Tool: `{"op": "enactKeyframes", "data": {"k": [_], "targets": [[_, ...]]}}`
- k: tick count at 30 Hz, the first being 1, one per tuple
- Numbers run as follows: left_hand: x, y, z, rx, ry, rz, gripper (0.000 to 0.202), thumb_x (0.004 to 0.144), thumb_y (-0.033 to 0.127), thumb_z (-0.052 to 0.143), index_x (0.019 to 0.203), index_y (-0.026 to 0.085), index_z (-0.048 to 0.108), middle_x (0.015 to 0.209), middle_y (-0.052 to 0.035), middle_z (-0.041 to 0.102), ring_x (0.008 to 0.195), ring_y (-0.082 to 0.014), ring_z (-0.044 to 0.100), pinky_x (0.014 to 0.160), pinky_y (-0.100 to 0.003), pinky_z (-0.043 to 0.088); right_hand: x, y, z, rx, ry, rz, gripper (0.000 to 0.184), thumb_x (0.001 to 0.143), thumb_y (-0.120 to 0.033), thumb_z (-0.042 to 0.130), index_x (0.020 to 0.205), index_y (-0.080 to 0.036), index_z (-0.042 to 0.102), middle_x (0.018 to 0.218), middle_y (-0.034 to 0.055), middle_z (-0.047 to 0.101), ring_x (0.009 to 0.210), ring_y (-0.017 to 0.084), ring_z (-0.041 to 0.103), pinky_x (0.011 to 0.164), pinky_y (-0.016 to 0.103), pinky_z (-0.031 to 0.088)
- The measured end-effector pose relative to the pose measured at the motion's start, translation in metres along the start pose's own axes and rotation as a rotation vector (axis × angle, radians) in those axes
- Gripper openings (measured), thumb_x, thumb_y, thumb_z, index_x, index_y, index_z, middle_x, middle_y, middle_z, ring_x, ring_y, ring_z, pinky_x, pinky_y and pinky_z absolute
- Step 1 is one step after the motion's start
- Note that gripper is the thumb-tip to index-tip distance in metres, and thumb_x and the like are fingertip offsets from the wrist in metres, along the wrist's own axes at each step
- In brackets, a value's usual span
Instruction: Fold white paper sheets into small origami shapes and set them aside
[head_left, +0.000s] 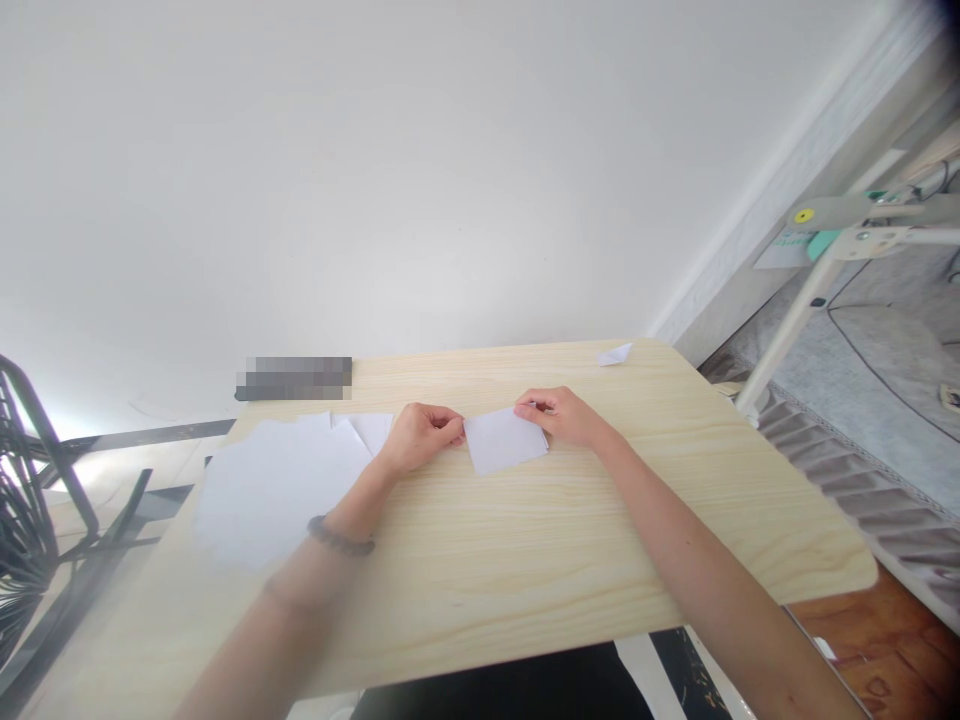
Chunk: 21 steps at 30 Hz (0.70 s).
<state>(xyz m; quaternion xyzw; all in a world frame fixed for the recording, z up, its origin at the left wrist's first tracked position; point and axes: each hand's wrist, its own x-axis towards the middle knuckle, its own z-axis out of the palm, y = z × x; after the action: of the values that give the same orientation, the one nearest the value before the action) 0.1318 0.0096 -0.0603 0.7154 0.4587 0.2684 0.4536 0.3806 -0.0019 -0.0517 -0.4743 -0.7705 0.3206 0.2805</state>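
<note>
A folded white sheet of paper (504, 441) is held between my two hands just over the wooden table (540, 560). My left hand (420, 438) pinches its upper left corner, and a dark bracelet circles that wrist. On the opposite side, my right hand (561, 414) grips the upper right edge with thumb and fingers. The paper's layers show slightly apart at its right edge. Left of my left hand lies a spread of loose white sheets (277, 480), partly covered by my forearm.
A small folded piece of paper (615, 355) lies near the table's far right corner. At the far left edge sits a dark, pixelated object (294, 379). A white wall (450, 200) rises behind the table. A black chair (45, 480) stands left, a white metal frame (795, 320) right.
</note>
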Motion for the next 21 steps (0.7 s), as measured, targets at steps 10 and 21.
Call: {"op": "enactKeyframes", "data": {"k": [10,21], "targets": [[-0.001,0.013,0.003,0.011,0.016,0.063,0.034,0.077,0.041,0.045,0.081,0.014,0.065,0.079,-0.0035,0.065,0.07,-0.015,0.057,0.059,-0.022,0.044,0.003,-0.015,0.028,-0.011,0.053,-0.066,0.024,0.081,-0.033,0.043,0.078,-0.016,0.061,0.069,0.0,0.059,0.055,0.008,0.044,0.052,0.02,0.033],[-0.001,0.009,-0.003,0.123,0.04,0.06,0.038,0.076,0.047,0.046,0.079,0.014,0.064,0.078,-0.0043,0.066,0.067,-0.0156,0.057,0.056,-0.022,0.042,0.003,-0.001,0.012,0.026,0.014,0.028,0.019,0.078,-0.024,0.044,0.069,-0.016,0.059,0.064,0.0001,0.061,0.059,0.01,0.054,0.058,0.021,0.039]]}}
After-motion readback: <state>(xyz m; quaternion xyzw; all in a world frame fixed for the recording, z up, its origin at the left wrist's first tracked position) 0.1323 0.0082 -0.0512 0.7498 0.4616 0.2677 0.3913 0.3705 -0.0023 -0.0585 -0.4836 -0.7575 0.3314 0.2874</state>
